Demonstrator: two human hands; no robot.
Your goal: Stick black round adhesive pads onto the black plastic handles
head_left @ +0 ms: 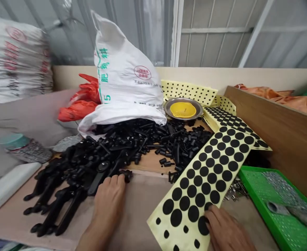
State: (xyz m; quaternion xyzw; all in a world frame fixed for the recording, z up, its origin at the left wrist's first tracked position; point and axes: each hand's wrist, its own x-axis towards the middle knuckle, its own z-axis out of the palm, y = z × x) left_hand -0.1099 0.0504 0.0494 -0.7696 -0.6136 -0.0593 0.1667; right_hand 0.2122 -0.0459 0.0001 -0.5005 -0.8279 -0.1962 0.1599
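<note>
My left hand (109, 202) rests on the brown table at the near edge of a heap of black plastic parts (122, 146), its fingertips closed round a small black part (127, 174). My right hand (225, 228) sits low at the right, fingers bent onto the near end of a pale yellow sheet (206, 181) covered with round black pads. Its fingertips press at one black pad (204, 225) near the sheet's lower edge. Long black handle-like pieces (56, 202) lie to the left of my left hand.
A white printed sack (122, 76) spills the black parts; a red bag (82, 101) lies behind it. A metal dish with a yellow insert (182, 108) stands at the back. A green tray (281, 209) with metal hardware sits at the right beside a wooden board (279, 122).
</note>
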